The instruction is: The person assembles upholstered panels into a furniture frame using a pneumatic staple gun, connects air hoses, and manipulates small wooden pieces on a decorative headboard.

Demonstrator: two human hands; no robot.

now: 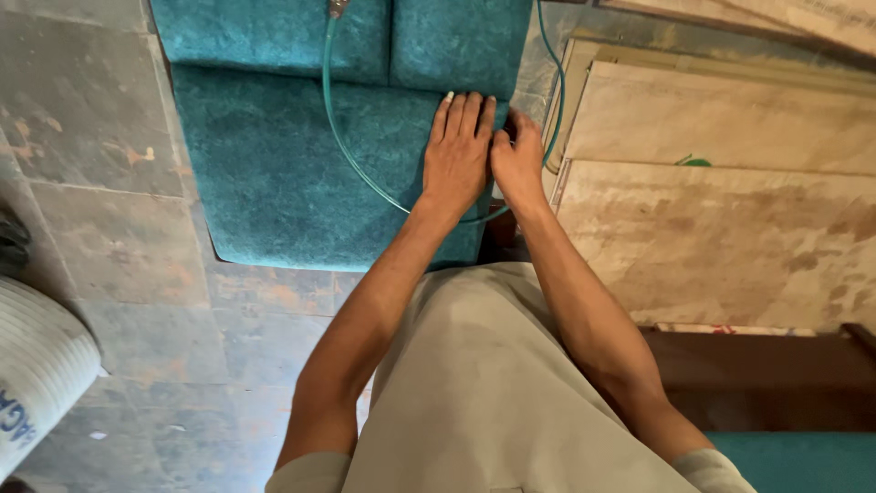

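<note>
Left hand: your left hand (pixel 458 151) lies flat, palm down, fingers together and straight, on the teal upholstered cushion (pixel 274 164); it clamps nothing and seems to pin the fabric taut near the right edge

Right hand: your right hand (pixel 518 162) sits just beside the left, touching it at the thumb side, fingers curled over the cushion's right edge as though pinching or tucking the cloth there; whether anything sits between the fingertips you cannot tell

Cushion: a teal fabric-covered seat piece, lying flat at the top centre, its seams dividing it into panels; both your hands work at its right border

Hose: a thin green hose (pixel 339 137) runs down from a metal fitting (pixel 337 8) at the top edge, loops across the cushion and passes under your left wrist; it lies loose, held by neither hand

Boards: pale plywood sheets (pixel 712 219) stacked just right of the cushion

Floor: grey stone slabs (pixel 100 228), worn and blotched

Sack: a white woven sack (pixel 36 365) at the lower left, well apart from your hands

Clothing: a beige garment (pixel 474 393) fills the lower centre
</note>
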